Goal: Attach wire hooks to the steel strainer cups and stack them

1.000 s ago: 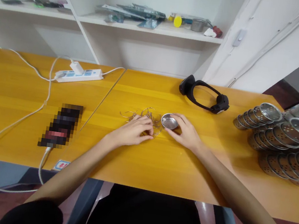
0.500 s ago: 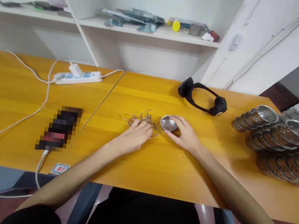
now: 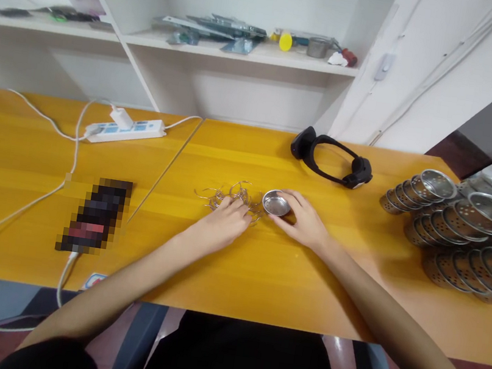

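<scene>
A tangle of thin, curved metal wire hooks [image 3: 239, 193] lies on the yellow wooden table [image 3: 222, 280]. My left hand [image 3: 227, 222] is on the near side of the tangle, its fingers bent down among the wires; whatever its fingertips pinch is hidden beneath them. Just right of the wires, a small round metal cup [image 3: 276, 203] stands with its mouth facing up towards me. Curled around its right side, the thumb and fingers of my right hand [image 3: 305, 221] hold it. The cup's inside looks bare and shiny.
Stacks of perforated metal cups [image 3: 475, 225] stand at the right. A black headband-like device [image 3: 333, 160] lies at the back. To the left are a white power strip [image 3: 127, 130], its cables and a pixelated dark object [image 3: 96, 214]. Shelves [image 3: 242, 55] rise behind.
My left hand shifts slightly among the wires. My right hand keeps its hold on the cup, and the whole view has moved a little.
</scene>
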A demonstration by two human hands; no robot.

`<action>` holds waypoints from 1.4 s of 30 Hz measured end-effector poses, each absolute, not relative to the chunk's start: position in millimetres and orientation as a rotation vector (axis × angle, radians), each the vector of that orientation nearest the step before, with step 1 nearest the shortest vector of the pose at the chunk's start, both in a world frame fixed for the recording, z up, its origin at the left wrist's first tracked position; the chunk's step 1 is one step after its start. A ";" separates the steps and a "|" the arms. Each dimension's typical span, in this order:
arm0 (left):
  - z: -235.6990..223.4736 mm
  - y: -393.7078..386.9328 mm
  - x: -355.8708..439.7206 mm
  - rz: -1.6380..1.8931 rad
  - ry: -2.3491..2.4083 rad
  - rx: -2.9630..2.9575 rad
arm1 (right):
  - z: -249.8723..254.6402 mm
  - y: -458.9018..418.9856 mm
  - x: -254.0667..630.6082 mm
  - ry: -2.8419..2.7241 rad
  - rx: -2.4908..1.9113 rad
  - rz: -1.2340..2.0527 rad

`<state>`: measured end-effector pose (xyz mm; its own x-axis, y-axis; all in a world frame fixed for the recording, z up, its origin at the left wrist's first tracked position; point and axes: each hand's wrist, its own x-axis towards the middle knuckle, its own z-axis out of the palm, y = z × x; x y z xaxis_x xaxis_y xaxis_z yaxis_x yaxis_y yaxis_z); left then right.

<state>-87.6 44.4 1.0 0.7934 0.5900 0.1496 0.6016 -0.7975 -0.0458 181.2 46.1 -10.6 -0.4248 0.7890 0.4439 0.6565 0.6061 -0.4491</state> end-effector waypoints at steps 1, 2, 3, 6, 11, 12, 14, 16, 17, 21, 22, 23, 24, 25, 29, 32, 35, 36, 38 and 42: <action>0.9 48.6 -84.5 -0.172 -0.974 -2.908 | -10.5 46.0 181.4 -2.200 -1.131 0.272; 1.8 53.1 -81.0 -0.130 -0.987 -2.924 | -10.4 46.0 181.7 -2.196 -1.126 0.270; 3.5 57.4 -77.3 -0.077 -0.993 -2.932 | -10.3 46.0 182.0 -2.196 -1.123 0.268; 12.0 67.5 -68.4 0.042 -0.973 -2.930 | -10.3 46.1 182.3 -2.202 -1.120 0.266; 23.9 74.2 -74.5 -0.071 -1.042 -3.019 | -9.6 43.6 180.0 -2.204 -1.173 0.243; 25.5 75.0 -78.8 -0.132 -1.074 -3.031 | -8.2 42.3 180.1 -2.189 -1.191 0.250; 29.1 76.6 -88.4 -0.292 -1.123 -3.051 | -2.9 38.8 182.0 -2.128 -1.222 0.272; 33.1 77.6 -96.9 -0.457 -1.149 -3.059 | 4.7 34.3 186.0 -2.071 -1.230 0.283; 34.9 77.8 -100.0 -0.534 -1.162 -3.048 | 8.7 31.8 188.2 -2.066 -1.218 0.289; 35.8 74.9 -100.0 -0.833 -1.229 -2.904 | 16.1 21.1 189.2 -2.207 -1.138 0.436; 33.5 73.0 -97.0 -0.898 -1.247 -2.868 | 15.5 18.8 186.8 -2.250 -1.134 0.467; 30.1 70.5 -92.9 -0.949 -1.265 -2.843 | 14.4 16.9 183.9 -2.288 -1.135 0.483; 26.0 67.4 -88.1 -0.987 -1.281 -2.828 | 13.3 15.3 180.9 -2.320 -1.138 0.485; 21.2 63.6 -82.7 -1.004 -1.285 -2.828 | 12.7 14.2 178.4 -2.344 -1.139 0.475; 3.6 43.6 -61.2 -0.970 -1.184 -2.908 | 18.5 12.4 177.1 -2.280 -1.096 0.371; -1.9 30.0 -51.0 -1.046 -1.017 -2.923 | 27.6 10.5 178.4 -2.153 -1.030 0.321; -2.4 23.8 -47.9 -1.199 -0.908 -2.912 | 33.7 6.8 174.6 -2.099 -0.989 0.429; -2.3 23.5 -48.1 -1.242 -0.903 -2.911 | 34.7 5.7 172.8 -2.079 -0.990 0.493; -2.9 24.6 -48.9 -1.324 -0.918 -2.907 | 35.6 4.5 169.9 -2.030 -1.002 0.640; -5.5 26.7 -48.8 -1.485 -1.022 -2.887 | 34.9 6.3 170.5 -1.865 -1.026 0.965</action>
